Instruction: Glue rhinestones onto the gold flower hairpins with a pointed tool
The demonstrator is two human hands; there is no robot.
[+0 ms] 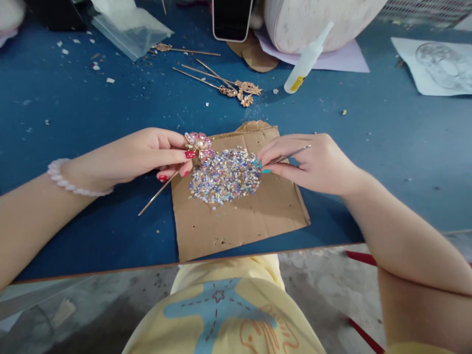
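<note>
My left hand (151, 153) pinches a jewelled flower hairpin (199, 142) between thumb and fingers, its thin metal stick slanting down to the left. The pink flower head, with a pearl at its middle, is over the upper left edge of a pile of small shiny stones (225, 176). The stones lie on a piece of brown cardboard (239, 226). At the pile's right side my right hand (306, 160) is closed on a thin metal tool (289, 155); its tip is hidden by the fingers.
Several gold hairpins (236, 91) lie beyond the cardboard. Behind them are a plastic bag (129, 29), a phone (232, 19), a glue bottle (306, 64) and a pale pouch (317, 24). A drawing sheet (438, 66) lies far right.
</note>
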